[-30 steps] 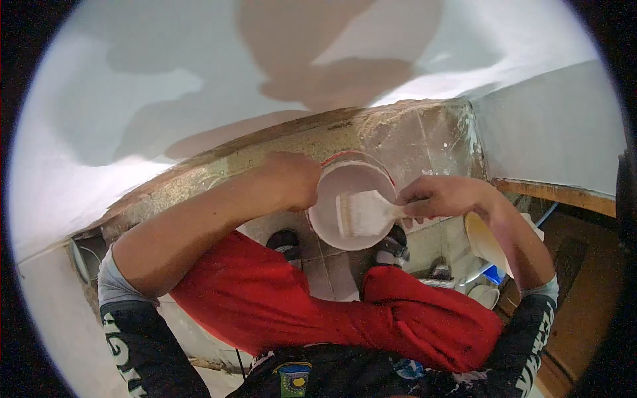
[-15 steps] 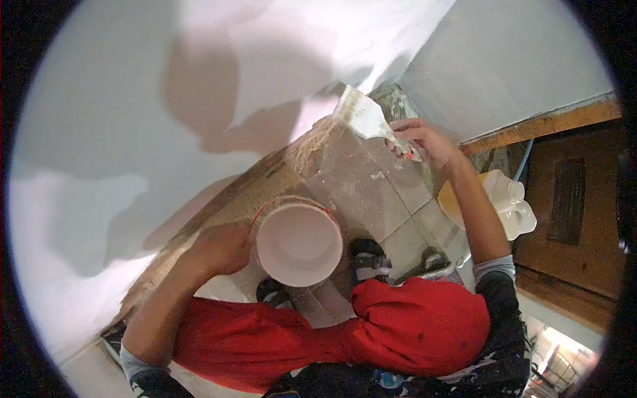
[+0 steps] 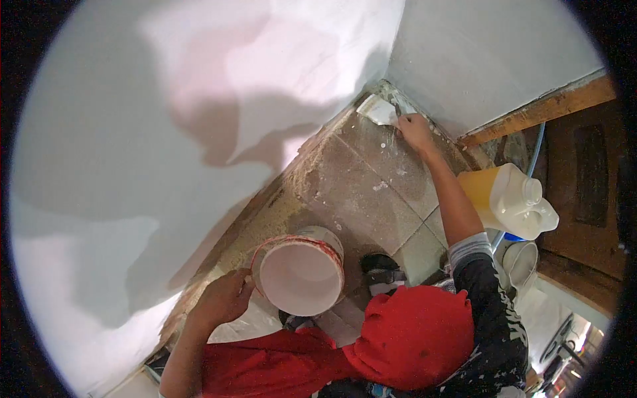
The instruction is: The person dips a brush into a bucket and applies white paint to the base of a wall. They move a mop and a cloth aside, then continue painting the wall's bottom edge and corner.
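Note:
My left hand (image 3: 224, 296) is closed round the red handle of a white bucket (image 3: 337, 247), whose open top faces me and whose inside looks pale. The bucket is close in front of my knees. Out at arm's length, my right hand (image 3: 417, 132) grips a wide paintbrush (image 3: 378, 110) with whitish bristles. The brush is low by the foot of the white wall (image 3: 265, 79), near the corner where two walls meet. Its handle is mostly hidden in my fingers.
A jug of yellow liquid (image 3: 488, 192) stands right of my right forearm, with a pale container (image 3: 521, 260) below it. A brown wooden door (image 3: 590, 179) is at far right. Dusty tiles (image 3: 358, 179) cover the floor, with rough debris along the wall's base.
My right hand has carried the brush farther forward, down toward the corner. The bucket now hangs tilted from its handle, with my left hand slightly lower in view. The camera view has shifted.

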Tool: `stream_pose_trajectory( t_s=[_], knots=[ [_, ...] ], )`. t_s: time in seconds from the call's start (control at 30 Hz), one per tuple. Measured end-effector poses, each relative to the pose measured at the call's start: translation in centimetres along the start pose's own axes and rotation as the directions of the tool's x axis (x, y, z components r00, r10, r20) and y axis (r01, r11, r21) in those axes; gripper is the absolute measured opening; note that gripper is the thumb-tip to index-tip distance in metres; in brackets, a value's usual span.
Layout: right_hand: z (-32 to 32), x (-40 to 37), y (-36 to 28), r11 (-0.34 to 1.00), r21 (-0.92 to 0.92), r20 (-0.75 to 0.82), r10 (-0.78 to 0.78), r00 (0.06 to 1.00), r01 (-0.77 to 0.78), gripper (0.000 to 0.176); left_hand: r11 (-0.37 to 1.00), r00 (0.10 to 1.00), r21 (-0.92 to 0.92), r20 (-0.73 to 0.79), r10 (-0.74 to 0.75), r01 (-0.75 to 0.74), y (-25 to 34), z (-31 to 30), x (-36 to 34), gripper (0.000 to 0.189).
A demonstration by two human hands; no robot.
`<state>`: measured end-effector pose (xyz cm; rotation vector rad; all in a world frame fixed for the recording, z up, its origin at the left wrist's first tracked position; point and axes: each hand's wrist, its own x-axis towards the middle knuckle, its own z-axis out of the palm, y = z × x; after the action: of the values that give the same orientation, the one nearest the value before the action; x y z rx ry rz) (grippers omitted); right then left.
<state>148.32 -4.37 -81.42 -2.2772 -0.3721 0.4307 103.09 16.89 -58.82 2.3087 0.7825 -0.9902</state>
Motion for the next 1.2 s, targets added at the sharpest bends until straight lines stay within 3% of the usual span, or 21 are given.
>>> stream_pose_trajectory(
  t_s=[0.23, 0.3, 0.5, 0.63, 0.73, 0.8, 0.83, 0.93, 1.0, 1.1, 1.2],
  knots=[
    [0.6, 3.0, 0.9, 0.999, -0.025, 0.043, -0.044, 0.998, 0.045, 0.037, 1.0, 1.0, -0.001, 0.028, -0.015, 0.015, 1.2, -0.9, 0.8, 0.035],
    [0.7, 3.6, 1.0, 0.991, -0.128, 0.109, -0.014, 0.994, 0.029, 0.036, 0.997, 0.991, -0.011, 0.106, -0.078, 0.08, 1.7, -1.4, 0.9, 0.039],
    [1.5, 3.9, 1.2, 0.995, -0.06, 0.067, -0.073, 0.995, 0.077, 0.035, 0.995, 0.988, -0.015, 0.117, -0.1, 0.103, 1.9, -1.5, 1.2, 0.039],
    [1.5, 4.1, 0.5, 0.991, -0.113, 0.059, -0.065, 0.996, 0.071, 0.033, 0.996, 0.988, 0.011, 0.127, -0.09, 0.089, 1.8, -1.6, 1.3, 0.039],
    [0.4, 3.5, 0.0, 0.997, 0.002, 0.083, -0.072, 0.994, 0.072, 0.033, 0.997, 0.989, 0.01, 0.122, -0.078, 0.077, 1.9, -1.6, 1.3, 0.038],
    [-0.2, 3.0, 0.5, 0.977, 0.207, 0.054, -0.054, 0.997, 0.042, 0.033, 0.997, 0.991, -0.011, 0.105, -0.078, 0.08, 2.0, -1.7, 1.2, 0.038],
    [-0.4, 3.1, 1.0, 0.978, 0.205, 0.053, -0.054, 0.997, 0.042, 0.033, 0.997, 0.992, -0.013, 0.106, -0.076, 0.077, 1.9, -1.6, 1.3, 0.038],
    [-0.7, 3.4, 1.8, 0.982, 0.191, 0.052, -0.014, 0.999, 0.004, 0.033, 0.996, 0.992, -0.048, 0.108, -0.07, 0.075, 1.4, -1.3, 1.3, 0.038],
    [-0.9, 3.5, 1.5, 1.0, 0.002, 0.053, -0.025, 0.998, 0.025, 0.032, 0.999, 0.996, 0.0, 0.073, -0.054, 0.054, 1.4, -1.2, 1.3, 0.037],
    [-0.5, 3.4, 0.7, 0.99, -0.115, 0.068, -0.077, 0.995, 0.084, 0.031, 0.997, 0.993, -0.017, 0.094, -0.078, 0.08, 1.3, -1.4, 1.3, 0.037],
    [0.4, 3.7, 0.5, 0.992, -0.102, 0.091, -0.07, 0.993, 0.079, 0.031, 0.997, 0.995, -0.046, 0.071, -0.067, 0.07, 1.4, -1.3, 1.1, 0.038]
  ],
)
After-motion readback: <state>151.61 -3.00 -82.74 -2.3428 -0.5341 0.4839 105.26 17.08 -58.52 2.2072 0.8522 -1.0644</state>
